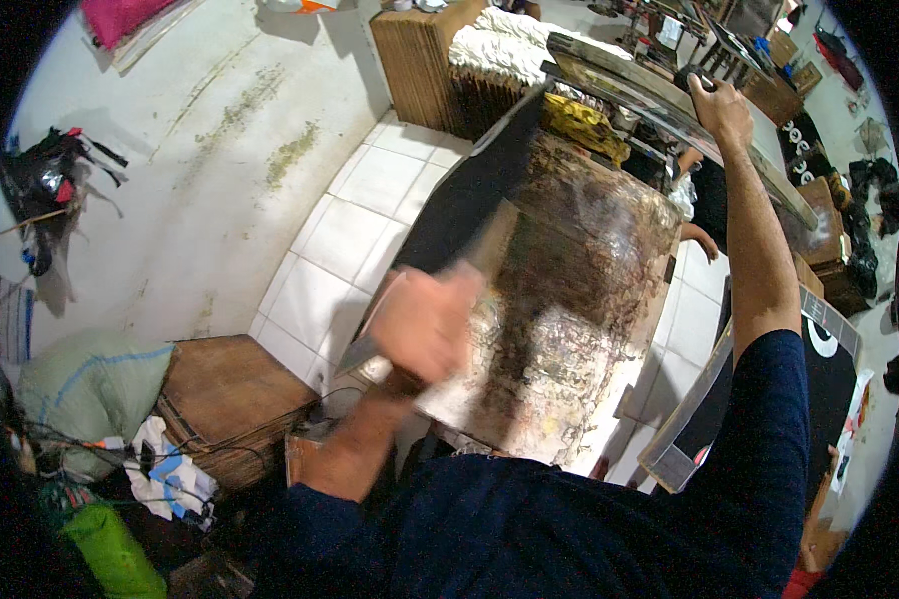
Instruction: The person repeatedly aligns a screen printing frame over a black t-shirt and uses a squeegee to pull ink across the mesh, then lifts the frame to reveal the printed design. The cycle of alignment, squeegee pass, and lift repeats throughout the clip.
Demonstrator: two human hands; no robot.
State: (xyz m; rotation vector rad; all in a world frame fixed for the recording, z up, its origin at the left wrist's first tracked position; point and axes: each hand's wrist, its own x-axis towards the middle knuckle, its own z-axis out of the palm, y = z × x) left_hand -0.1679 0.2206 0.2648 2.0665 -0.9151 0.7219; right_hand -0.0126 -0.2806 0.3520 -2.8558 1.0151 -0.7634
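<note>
My right hand [724, 112], arm stretched out, is closed on the upper edge of a long wooden frame [634, 85] raised edge-on past the table's far end. My left hand [425, 321], smeared by motion, is over the near end of a tilted black panel [464, 205]; its fingers and any hold on the panel cannot be made out. The panel slants along the left side of a worn, stained work table [579, 290]. Under the raised frame lies a crumpled yellow plastic sheet [584, 128].
Another framed black panel [769, 399] leans at my right. Another person's hand [704, 240] shows beyond the table's right edge. Stacked brown boards [235, 384] and a pale sack [95, 389] stand at left. White folded cloth [514, 50] is piled at the back.
</note>
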